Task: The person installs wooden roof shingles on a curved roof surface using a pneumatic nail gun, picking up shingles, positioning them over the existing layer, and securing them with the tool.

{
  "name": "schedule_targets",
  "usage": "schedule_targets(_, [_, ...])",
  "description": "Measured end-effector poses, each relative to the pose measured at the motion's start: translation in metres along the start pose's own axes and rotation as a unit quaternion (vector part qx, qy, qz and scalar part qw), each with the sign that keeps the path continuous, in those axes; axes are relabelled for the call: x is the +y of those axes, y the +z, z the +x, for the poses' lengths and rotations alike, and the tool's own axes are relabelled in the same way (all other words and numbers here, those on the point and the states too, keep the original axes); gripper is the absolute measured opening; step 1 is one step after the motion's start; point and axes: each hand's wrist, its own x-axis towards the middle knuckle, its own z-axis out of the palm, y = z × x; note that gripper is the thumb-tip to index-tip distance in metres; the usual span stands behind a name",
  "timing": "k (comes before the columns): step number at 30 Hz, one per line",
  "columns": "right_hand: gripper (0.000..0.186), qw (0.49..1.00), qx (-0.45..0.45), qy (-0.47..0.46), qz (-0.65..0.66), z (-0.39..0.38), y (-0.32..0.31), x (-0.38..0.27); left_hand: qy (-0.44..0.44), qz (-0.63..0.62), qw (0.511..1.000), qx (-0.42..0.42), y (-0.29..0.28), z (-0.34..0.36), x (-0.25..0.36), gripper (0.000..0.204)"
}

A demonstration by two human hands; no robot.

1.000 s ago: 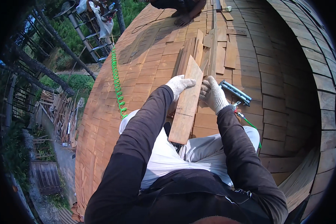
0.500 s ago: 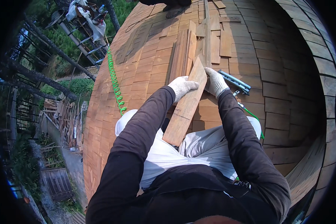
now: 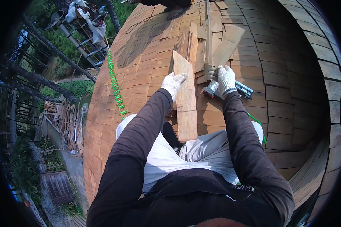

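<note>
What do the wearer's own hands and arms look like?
Left hand and right hand: off-white knit gloves. Left sleeve and right sleeve: long, dark, wrinkled along the forearms; the left looks blacker higher up. No markings discernible on gloves.

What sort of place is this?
Probably an outdoor rooftop: overlapping brown wooden shingles cover the slope, with a tall grey ladder and green leafy trees beyond its left edge.
</note>
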Motion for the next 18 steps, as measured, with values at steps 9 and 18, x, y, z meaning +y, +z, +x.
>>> schedule_targets(9, [0.054,0.980,0.039,0.005,-0.196,0.099,-0.027,-0.006,-0.017,-0.084,0.996,-0.022,0.002,-0.006,0.010,0.035])
schedule_targets(18, [0.071,0.856,-0.289,-0.009,-0.428,-0.130,-0.033,-0.091,0.049,-0.163,0.985,-0.040,0.008,0.022,0.015,0.036])
